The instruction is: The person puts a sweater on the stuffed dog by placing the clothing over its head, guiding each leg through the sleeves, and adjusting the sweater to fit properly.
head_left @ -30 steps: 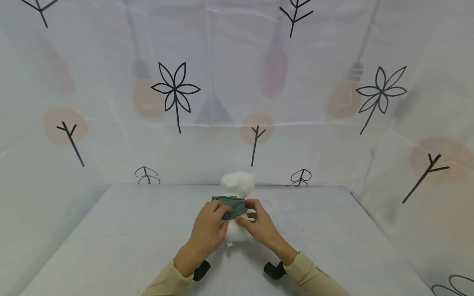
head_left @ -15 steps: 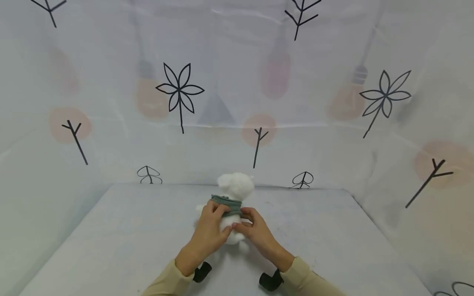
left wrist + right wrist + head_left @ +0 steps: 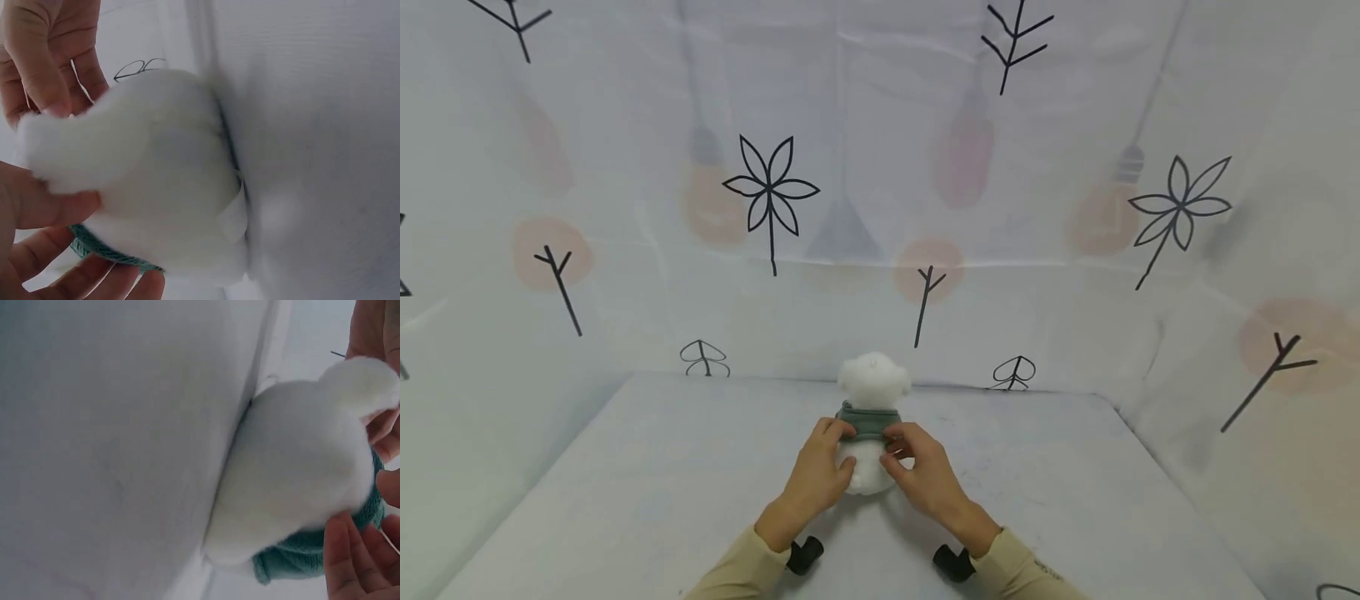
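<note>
A white plush toy (image 3: 874,383) with a round head sits upright on the table, a green knitted garment (image 3: 869,423) around its upper body. My left hand (image 3: 817,468) holds its left side, fingers on the garment and thumb on the white fur. From the other side my right hand (image 3: 931,477) grips the toy, fingertips at the garment's lower edge. In the right wrist view a fluffy white stub (image 3: 364,382) sticks out of the toy's body. A small white tag (image 3: 234,219) shows near its base in the left wrist view. The toy's face is hidden.
The white table (image 3: 625,492) ends at a back wall of printed cloth (image 3: 850,308), just behind the toy. Black angular pieces (image 3: 806,556) sit under both wrists. Cloth walls also stand at left and right.
The toy has turned between my hands and now stands straighter, its head centred. The garment, earlier skewed and spread out, lies level around it. Both hands have shifted to its sides.
</note>
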Tool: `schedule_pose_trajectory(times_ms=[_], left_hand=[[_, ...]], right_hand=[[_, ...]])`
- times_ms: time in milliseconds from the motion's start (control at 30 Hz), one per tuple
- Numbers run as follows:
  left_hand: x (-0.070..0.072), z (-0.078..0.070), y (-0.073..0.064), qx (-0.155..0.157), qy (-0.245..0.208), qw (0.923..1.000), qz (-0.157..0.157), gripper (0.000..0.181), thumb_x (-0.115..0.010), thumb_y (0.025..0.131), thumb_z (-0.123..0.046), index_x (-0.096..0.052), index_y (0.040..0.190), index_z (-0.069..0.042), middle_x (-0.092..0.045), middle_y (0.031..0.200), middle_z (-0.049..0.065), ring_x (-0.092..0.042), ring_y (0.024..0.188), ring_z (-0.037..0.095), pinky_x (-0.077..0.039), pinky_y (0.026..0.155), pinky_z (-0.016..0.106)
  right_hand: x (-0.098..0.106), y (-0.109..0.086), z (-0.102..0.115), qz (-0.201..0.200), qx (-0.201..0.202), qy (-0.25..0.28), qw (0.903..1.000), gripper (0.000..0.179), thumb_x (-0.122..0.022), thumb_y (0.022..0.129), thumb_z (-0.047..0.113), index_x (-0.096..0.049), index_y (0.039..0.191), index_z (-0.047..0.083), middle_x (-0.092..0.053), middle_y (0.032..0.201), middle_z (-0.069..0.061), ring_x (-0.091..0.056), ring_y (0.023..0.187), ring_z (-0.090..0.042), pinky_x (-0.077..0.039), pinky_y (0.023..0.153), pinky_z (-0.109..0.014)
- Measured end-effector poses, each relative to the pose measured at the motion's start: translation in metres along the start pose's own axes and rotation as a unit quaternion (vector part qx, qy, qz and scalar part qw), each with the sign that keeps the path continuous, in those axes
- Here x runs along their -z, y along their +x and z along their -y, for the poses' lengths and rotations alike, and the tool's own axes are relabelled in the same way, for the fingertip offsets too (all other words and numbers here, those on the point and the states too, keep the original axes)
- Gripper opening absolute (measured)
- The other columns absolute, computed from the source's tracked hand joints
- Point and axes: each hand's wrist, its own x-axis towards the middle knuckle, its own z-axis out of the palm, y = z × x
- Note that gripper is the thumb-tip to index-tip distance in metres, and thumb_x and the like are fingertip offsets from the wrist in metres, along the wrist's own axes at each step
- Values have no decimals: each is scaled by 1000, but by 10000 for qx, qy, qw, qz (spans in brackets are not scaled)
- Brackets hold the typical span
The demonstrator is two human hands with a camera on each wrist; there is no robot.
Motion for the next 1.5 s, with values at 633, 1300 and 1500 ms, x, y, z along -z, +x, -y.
schedule_pose_trajectory(times_ms=[633, 1300, 1500], left_hand=[[-7, -1, 7, -561, 298, 9980, 3, 17, -72, 81, -2, -59, 83, -12, -49, 103, 4, -51, 100, 23, -47, 85, 39], [21, 8, 9, -575, 716, 9935, 670, 19, -74, 81, -4, -60, 92, -12, -56, 101, 2, -57, 98, 22, -49, 81, 38], [21, 14, 7, -482, 887, 9931, 591, 15, -74, 81, -5, -61, 87, -12, -59, 88, 1, -58, 86, 20, -49, 73, 37]], right_hand=[[11, 3, -14, 181, 207, -879, 9958, 29, -75, 80, 2, -64, 106, 10, -58, 98, 0, -57, 92, -19, -50, 78, -40], [16, 15, -17, 988, 250, -915, 9906, 23, -72, 83, 4, -59, 100, 12, -57, 106, 2, -55, 103, -17, -48, 85, -39], [15, 15, -17, 1175, -110, -950, 9885, 16, -70, 85, 6, -61, 96, 13, -59, 98, 3, -59, 96, -16, -49, 82, -38]])
